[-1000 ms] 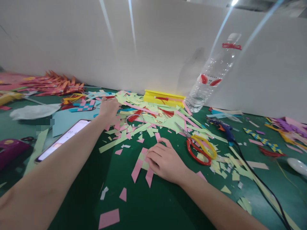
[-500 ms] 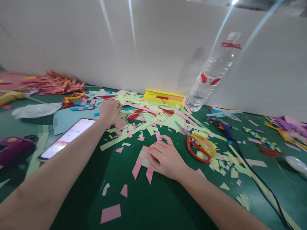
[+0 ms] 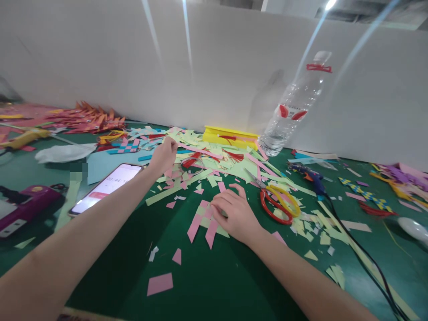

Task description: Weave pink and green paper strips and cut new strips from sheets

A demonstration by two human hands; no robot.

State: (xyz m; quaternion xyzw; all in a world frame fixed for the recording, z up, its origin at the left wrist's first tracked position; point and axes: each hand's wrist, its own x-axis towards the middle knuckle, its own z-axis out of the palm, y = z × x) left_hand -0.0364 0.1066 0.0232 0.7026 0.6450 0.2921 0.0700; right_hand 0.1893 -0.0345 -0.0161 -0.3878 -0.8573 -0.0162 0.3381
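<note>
My left hand (image 3: 164,156) reaches over the left part of the pile of green and pink paper scraps (image 3: 200,180). Its fingers are closed together, and what they hold, if anything, is hidden. My right hand (image 3: 234,213) rests at the right edge of a woven pink and pale green paper piece (image 3: 204,219), fingers curled and slightly apart, thumb near the weave. Two pink strips of the piece point toward me. Scissors (image 3: 276,200) with red and yellow handles lie just right of my right hand.
A phone (image 3: 106,189) lies under my left forearm. A clear bottle (image 3: 290,111) leans on the wall behind. The blue glue gun (image 3: 312,178) and its black cable are at the right, a purple power strip (image 3: 33,205) at the left. A yellow folded strip (image 3: 230,137) lies behind the scraps.
The view has shifted slightly, so the left-side things appear further right. My left hand stays over the scraps, and my right hand stays by the woven piece.
</note>
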